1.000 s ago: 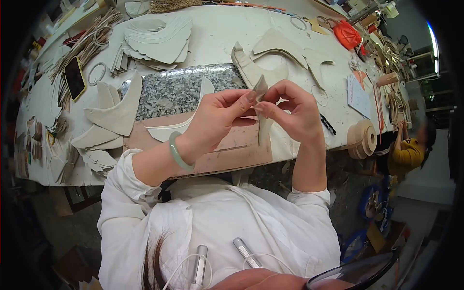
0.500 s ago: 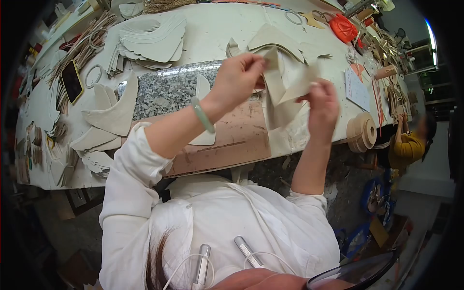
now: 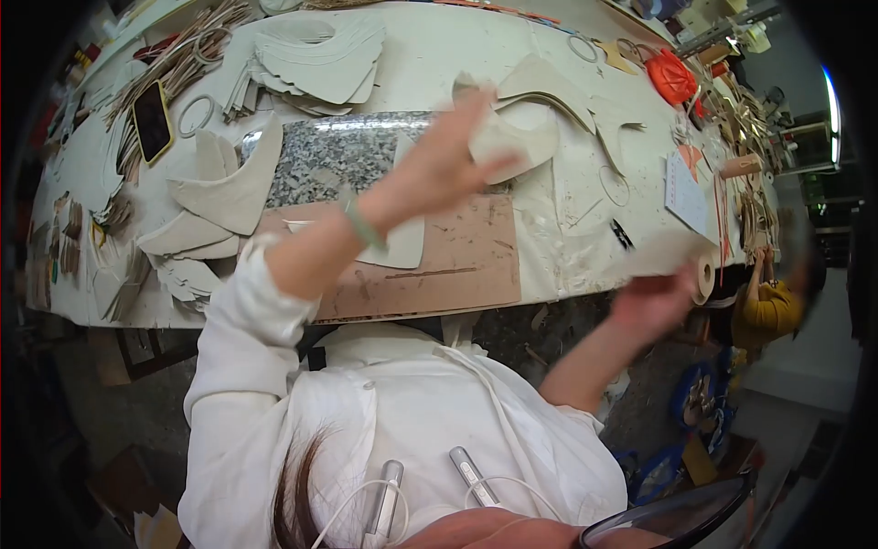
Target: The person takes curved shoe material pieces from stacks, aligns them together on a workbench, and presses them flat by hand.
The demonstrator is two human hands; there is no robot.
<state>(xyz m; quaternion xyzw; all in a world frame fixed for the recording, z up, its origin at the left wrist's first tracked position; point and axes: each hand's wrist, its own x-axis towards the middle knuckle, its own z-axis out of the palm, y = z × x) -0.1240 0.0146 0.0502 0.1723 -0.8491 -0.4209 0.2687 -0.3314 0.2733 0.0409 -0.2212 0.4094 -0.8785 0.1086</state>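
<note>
My left hand point(image 3: 434, 174) is over the middle of the table, blurred, with thumb and fingers spread apart. Just beyond its fingers lies a curved cream leather-like piece point(image 3: 526, 146); I cannot tell whether they touch. My right hand point(image 3: 654, 297) is at the table's front right edge, smeared by motion, its fingers closed on a pale thin piece point(image 3: 663, 253). Under my left forearm, another cream piece point(image 3: 402, 247) rests on the brown board point(image 3: 457, 274) and the speckled stone slab point(image 3: 338, 156).
Cut cream pieces point(image 3: 224, 192) lie left of the slab, with a stack of curved pieces point(image 3: 320, 59) behind it. A phone point(image 3: 153, 122), a tape roll point(image 3: 704, 279), a white paper pad point(image 3: 686, 194) and a red bag point(image 3: 670, 76) are around. Another person point(image 3: 768, 306) sits at right.
My hands have moved apart. The right one went right and down with a pale piece; the left has let go and its fingers have spread. A black pen-like object now shows on the table.
</note>
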